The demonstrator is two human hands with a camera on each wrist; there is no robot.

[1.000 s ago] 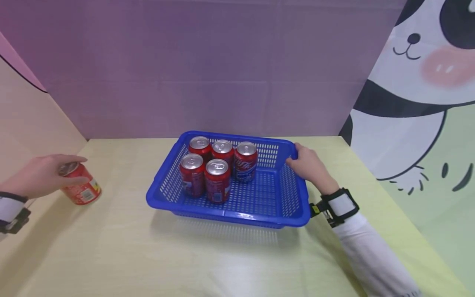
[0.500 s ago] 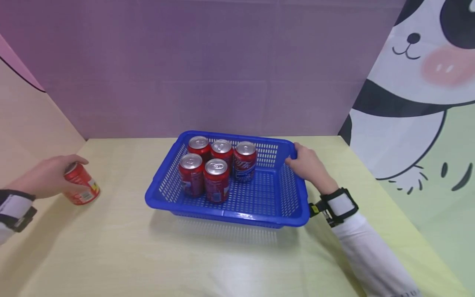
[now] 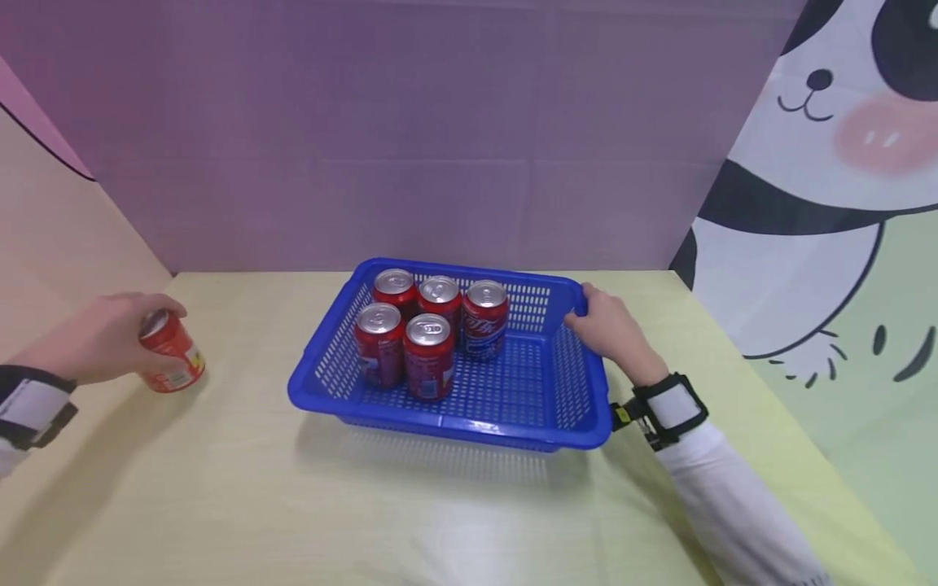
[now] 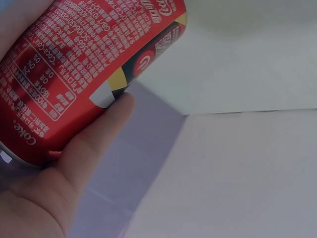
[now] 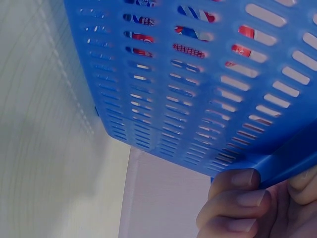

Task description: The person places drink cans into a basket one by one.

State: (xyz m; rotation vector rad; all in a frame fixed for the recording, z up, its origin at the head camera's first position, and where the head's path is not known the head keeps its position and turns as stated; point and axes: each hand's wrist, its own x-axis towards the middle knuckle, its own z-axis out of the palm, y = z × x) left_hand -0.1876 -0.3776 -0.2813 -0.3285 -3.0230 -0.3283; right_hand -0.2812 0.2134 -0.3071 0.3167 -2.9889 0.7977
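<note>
At the left of the head view, my left hand [image 3: 106,338] grips a red soda can [image 3: 174,354] with the thumb along its near side. That can leans a little over the table, and in the left wrist view its printed label [image 4: 79,69] faces the camera. My right hand [image 3: 610,325] holds the right rim of a blue plastic basket [image 3: 513,431]. In the right wrist view, curled fingers [image 5: 235,206] sit under the basket's rim. Several red cans [image 3: 428,358] stand upright in the left and middle part of the basket, silver tops up.
The pale wooden table [image 3: 352,521] extends around the basket. A purple backdrop [image 3: 425,138] rises behind it, and a panda-printed panel [image 3: 799,277] stands at the right. A light-coloured panel [image 3: 59,220] borders the table on the left.
My left hand has shifted slightly right and up, and the can in it has moved the same way. The right hand and basket stay in place.
</note>
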